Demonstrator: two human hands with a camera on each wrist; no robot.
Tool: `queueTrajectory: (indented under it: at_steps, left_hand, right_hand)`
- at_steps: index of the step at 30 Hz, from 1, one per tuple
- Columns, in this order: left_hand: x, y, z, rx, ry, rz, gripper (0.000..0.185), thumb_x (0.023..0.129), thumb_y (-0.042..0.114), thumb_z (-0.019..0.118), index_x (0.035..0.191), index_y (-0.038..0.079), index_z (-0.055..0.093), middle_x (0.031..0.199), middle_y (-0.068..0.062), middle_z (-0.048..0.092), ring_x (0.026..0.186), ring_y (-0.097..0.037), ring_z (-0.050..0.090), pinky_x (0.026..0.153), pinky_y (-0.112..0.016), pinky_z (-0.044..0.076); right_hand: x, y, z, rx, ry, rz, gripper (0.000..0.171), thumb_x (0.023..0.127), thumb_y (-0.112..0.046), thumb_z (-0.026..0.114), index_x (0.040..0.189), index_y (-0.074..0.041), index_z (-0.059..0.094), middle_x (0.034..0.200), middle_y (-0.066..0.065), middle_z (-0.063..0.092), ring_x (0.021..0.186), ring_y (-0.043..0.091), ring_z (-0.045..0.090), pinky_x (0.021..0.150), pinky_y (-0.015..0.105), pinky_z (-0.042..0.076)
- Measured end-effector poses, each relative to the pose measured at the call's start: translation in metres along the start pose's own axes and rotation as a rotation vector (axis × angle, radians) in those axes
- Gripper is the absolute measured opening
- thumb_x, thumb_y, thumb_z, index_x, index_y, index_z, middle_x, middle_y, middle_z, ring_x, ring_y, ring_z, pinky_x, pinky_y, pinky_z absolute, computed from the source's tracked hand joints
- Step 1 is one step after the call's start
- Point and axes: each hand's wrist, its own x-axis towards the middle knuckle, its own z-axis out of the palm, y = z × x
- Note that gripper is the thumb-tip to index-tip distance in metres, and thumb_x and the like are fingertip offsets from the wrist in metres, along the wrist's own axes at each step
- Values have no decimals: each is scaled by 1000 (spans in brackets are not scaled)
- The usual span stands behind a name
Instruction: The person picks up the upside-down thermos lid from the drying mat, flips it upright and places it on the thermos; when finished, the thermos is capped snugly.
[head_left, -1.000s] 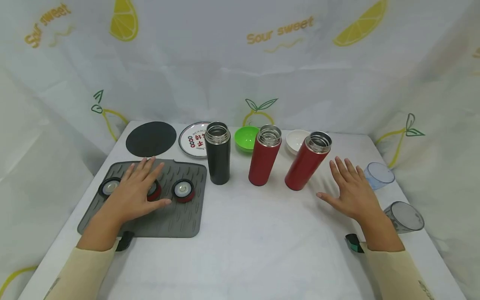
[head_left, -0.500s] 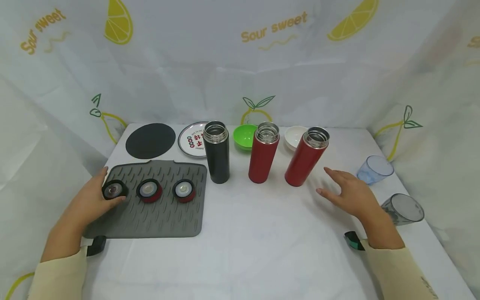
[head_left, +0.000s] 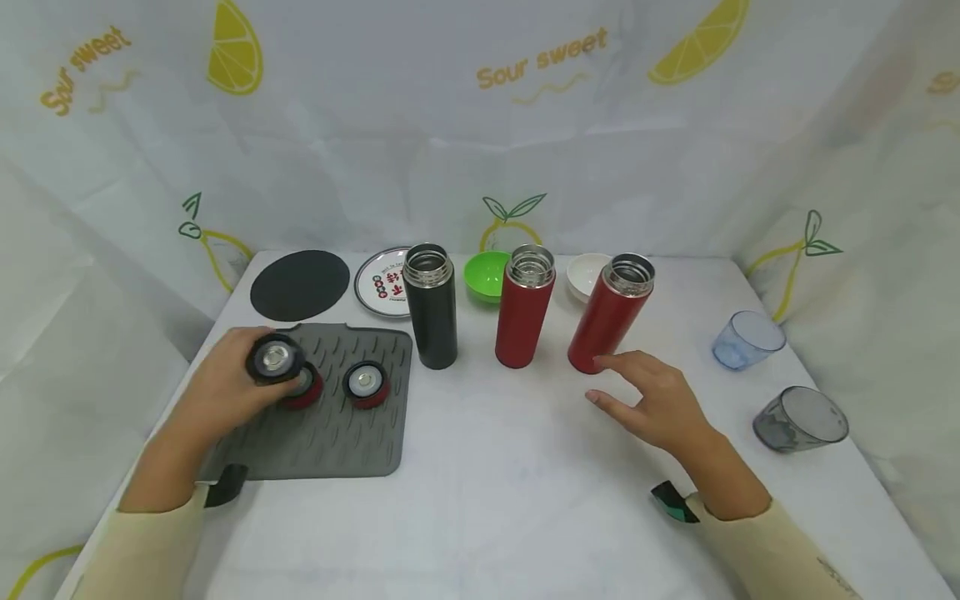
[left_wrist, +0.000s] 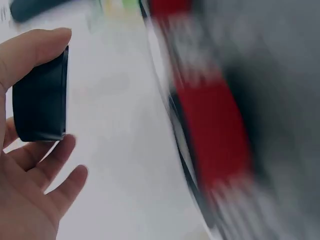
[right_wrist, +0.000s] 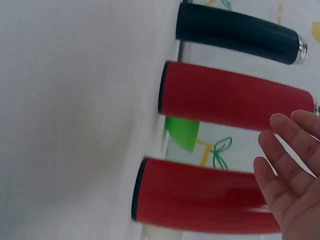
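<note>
White table (head_left: 480, 500) under lemon-print curtain (head_left: 480, 125); left hand (head_left: 225, 387) gripping black lid (head_left: 274, 359), right hand (head_left: 660, 404) loosely spread.

White table (head_left: 480, 500) bears 3 flasks (head_left: 431, 307), grey mat (head_left: 330, 433), seemingly 2 cups (head_left: 799, 418).

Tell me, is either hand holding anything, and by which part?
The left hand grips a black lid by its rim, thumb and fingers on opposite sides. The right hand holds nothing.

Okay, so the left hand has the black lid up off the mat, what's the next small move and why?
Probably carry the round black lid in the left hand right, over the lidless black steel flask: the colours match, and the right hand hovers open by the red flasks.
</note>
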Motion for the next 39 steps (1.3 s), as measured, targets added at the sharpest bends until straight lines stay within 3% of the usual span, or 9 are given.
queueTrajectory:
  at_steps: [3,9,16,20,23,27,31,34,39]
  left_hand:
    - [17,52,23,-4,10,208,69,67,16,89,123,-1,52,118,-16,53,106,-32,51,86,-52,44]
    - [36,141,75,17,-6,512,71,65,24,89,124,5,55,122,-9,53,112,-24,51,95,-41,46]
    - [51,198,124,52,78,752,64,76,29,81,128,5,54,120,-10,53,115,-24,49,106,-35,36]
    - [50,202,129,-29,18,664,74,75,36,83,135,6,50,127,-9,51,119,-21,48,106,-34,37]
    - [48,201,124,-243,-176,426,81,76,45,81,138,7,46,129,-3,51,117,-15,48,101,-33,41]
    - [50,201,113,-612,-440,28,57,92,47,62,128,2,53,114,-4,61,102,-18,57,91,-37,48]
    - [52,199,107,-890,-556,-191,43,100,33,51,117,-6,58,98,-12,66,95,-32,62,90,-39,50]
    - [51,194,97,-930,-498,-191,40,95,29,61,118,-4,58,101,-10,66,97,-28,63,92,-38,50]
    - [58,183,49,-787,-75,120,56,84,27,75,129,3,53,117,-10,62,104,-22,59,98,-42,44]
  right_hand:
    - [10,-16,14,116,-63,40,43,77,-26,82,116,-13,69,110,2,69,100,22,64,80,47,55]
    - [32,-43,42,386,-144,93,44,84,-22,76,124,-9,64,109,-2,69,99,16,65,85,46,53]
    - [53,-66,63,595,-132,188,44,87,-23,75,127,-10,62,107,2,69,95,13,64,85,32,53]
    - [53,-68,64,609,-61,224,43,84,-16,79,123,-9,63,103,3,69,92,15,64,81,31,55]
    - [52,-67,63,632,-10,189,46,80,-7,81,123,-6,63,104,5,69,92,18,64,81,31,55]
    - [56,-70,66,624,80,48,47,75,1,82,119,-4,65,107,5,68,95,18,63,83,30,54]
    - [61,-75,72,598,168,-93,46,73,2,83,115,-5,67,107,5,68,98,20,62,84,30,53]
    - [66,-79,76,601,184,-111,56,69,4,85,120,-2,62,114,8,64,104,23,61,87,34,53]
    - [82,-91,89,681,117,-13,74,70,4,84,134,2,48,129,16,54,116,31,55,95,48,48]
